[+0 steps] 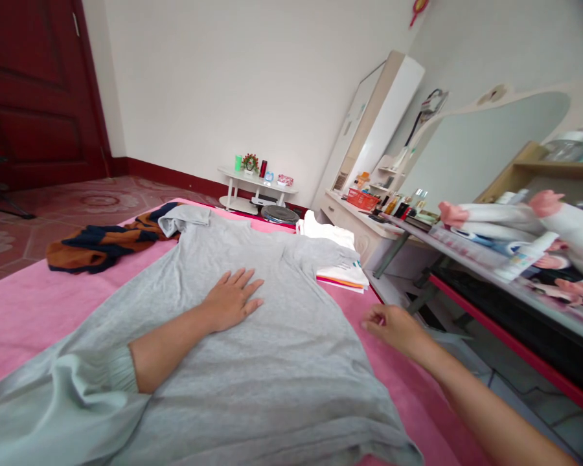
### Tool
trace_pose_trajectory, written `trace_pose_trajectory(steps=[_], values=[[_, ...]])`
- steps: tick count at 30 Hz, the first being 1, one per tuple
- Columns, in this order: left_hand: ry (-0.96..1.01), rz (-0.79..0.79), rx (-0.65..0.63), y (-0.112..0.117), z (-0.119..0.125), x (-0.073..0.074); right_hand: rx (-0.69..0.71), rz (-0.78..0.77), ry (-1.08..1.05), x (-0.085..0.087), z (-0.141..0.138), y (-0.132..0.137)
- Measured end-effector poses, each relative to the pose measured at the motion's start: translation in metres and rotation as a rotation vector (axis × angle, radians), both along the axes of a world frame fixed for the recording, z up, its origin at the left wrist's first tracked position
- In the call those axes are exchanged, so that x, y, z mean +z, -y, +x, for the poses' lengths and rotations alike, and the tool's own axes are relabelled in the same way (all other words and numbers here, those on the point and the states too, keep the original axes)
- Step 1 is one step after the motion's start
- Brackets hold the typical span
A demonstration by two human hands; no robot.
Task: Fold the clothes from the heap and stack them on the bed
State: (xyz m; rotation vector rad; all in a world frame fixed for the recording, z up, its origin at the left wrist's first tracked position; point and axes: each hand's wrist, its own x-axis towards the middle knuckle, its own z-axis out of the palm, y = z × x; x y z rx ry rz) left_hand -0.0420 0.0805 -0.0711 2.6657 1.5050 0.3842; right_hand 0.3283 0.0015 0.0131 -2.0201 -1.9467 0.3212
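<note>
Left hand (232,299) flat, fingers spread on my grey shirt (272,336); right hand (393,325) loosely curled, empty, could bunch its hem

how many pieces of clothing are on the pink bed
3 that show: the grey t-shirt spread flat under the left hand, an orange and navy garment bunched at its far left, and a folded white stack at the right edge, which may hide more.
</note>
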Motion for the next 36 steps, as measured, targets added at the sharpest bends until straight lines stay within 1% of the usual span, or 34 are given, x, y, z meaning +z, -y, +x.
trace_pose_trajectory(steps=[2,3,5,6,7,9,12,14,15,17,19,21,22,24,26,27,28,29,30,31,32,33,34,35,36], values=[[0.002,0.002,-0.002,0.000,0.000,0.000,-0.029,-0.007,-0.214,0.002,-0.015,-0.036],[0.003,0.001,-0.003,0.000,0.000,-0.001,-0.085,0.011,-0.330,0.003,-0.024,-0.054],[0.007,-0.002,-0.003,0.000,0.000,0.000,-0.246,0.101,-0.548,0.004,-0.038,-0.088],[0.009,-0.004,-0.003,0.000,0.000,0.000,-0.306,0.148,-0.630,0.004,-0.043,-0.103],[0.011,-0.007,-0.001,0.000,0.000,0.000,-0.342,0.185,-0.685,0.003,-0.046,-0.116],[0.017,-0.017,0.002,0.000,0.000,0.001,-0.373,0.233,-0.731,-0.001,-0.049,-0.138],[0.029,-0.025,0.004,0.000,0.000,0.002,-0.329,0.292,-0.615,-0.009,-0.048,-0.161],[0.033,-0.027,0.005,0.000,0.000,0.003,-0.264,0.305,-0.498,-0.008,-0.047,-0.173],[0.034,-0.028,0.006,0.001,0.000,0.003,-0.233,0.302,-0.454,-0.004,-0.047,-0.179],[0.032,-0.031,0.008,0.002,0.000,0.005,-0.178,0.336,-0.386,0.011,-0.046,-0.192],[0.028,-0.035,0.007,0.002,0.000,0.005,-0.120,0.464,-0.268,0.031,-0.042,-0.205],[0.027,-0.040,0.005,0.002,0.000,0.005,-0.101,0.601,-0.126,0.047,-0.034,-0.215],[0.029,-0.042,0.004,0.001,-0.001,0.005,-0.115,0.632,-0.064,0.051,-0.029,-0.219],[0.036,-0.044,0.002,0.001,-0.001,0.004,-0.179,0.581,0.026,0.049,-0.019,-0.223],[0.043,-0.043,0.000,0.000,-0.001,0.003,-0.297,0.477,0.090,0.038,-0.014,-0.222],[0.047,-0.044,0.000,0.000,0.000,0.003,-0.384,0.444,0.112,0.030,-0.015,-0.220],[0.049,-0.044,0.000,0.000,0.000,0.003,-0.475,0.447,0.131,0.023,-0.018,-0.217],[0.050,-0.046,0.002,0.001,0.000,0.003,-0.545,0.486,0.151,0.017,-0.025,-0.214],[0.050,-0.048,0.004,0.001,0.000,0.004,-0.570,0.550,0.173,0.012,-0.035,-0.210],[0.049,-0.051,0.006,0.001,0.000,0.005,-0.529,0.619,0.195,0.008,-0.049,-0.207],[0.045,-0.054,0.008,0.002,0.001,0.006,-0.416,0.669,0.215,0.005,-0.065,-0.203],[0.041,-0.058,0.009,0.002,0.001,0.007,-0.249,0.681,0.227,0.002,-0.083,-0.200],[0.037,-0.063,0.009,0.002,0.001,0.008,-0.051,0.647,0.228,-0.001,-0.103,-0.197],[0.033,-0.067,0.011,0.003,0.001,0.009,0.153,0.566,0.220,-0.004,-0.123,-0.194],[0.031,-0.072,0.011,0.003,0.001,0.010,0.324,0.468,0.204,-0.009,-0.143,-0.192]])
